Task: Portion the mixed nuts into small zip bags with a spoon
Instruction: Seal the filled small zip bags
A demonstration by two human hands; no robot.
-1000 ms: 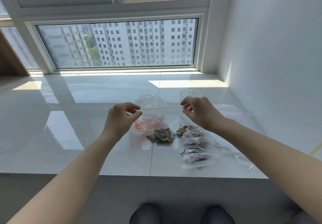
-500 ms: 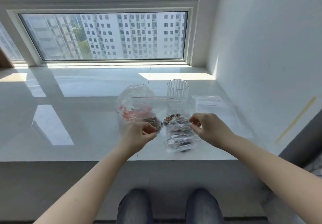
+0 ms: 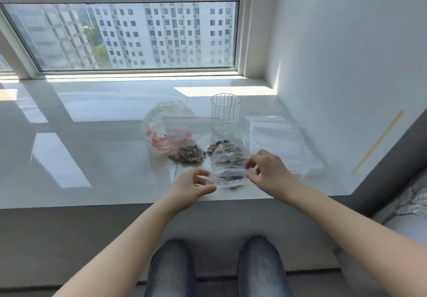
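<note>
My left hand point(image 3: 196, 186) and my right hand point(image 3: 269, 172) pinch the two ends of a small zip bag point(image 3: 230, 180) with nuts in it, near the sill's front edge. It is the nearest of several filled small bags point(image 3: 227, 157) lying in a row. To their left stands a larger zip bag point(image 3: 184, 130) with a heap of mixed nuts point(image 3: 187, 154) at its bottom. A few loose nuts point(image 3: 213, 146) lie between them. No spoon shows.
A clear ribbed cup point(image 3: 225, 107) stands behind the bags. A pile of empty zip bags point(image 3: 279, 142) lies to the right, close to the wall. A crumpled clear bag with red print point(image 3: 159, 123) sits behind the larger zip bag. The white sill point(image 3: 92, 149) ends just before my knees.
My hands let go of the larger zip bag's top, came down toward me and took the nearest small bag by its ends. The view tilted downward.
</note>
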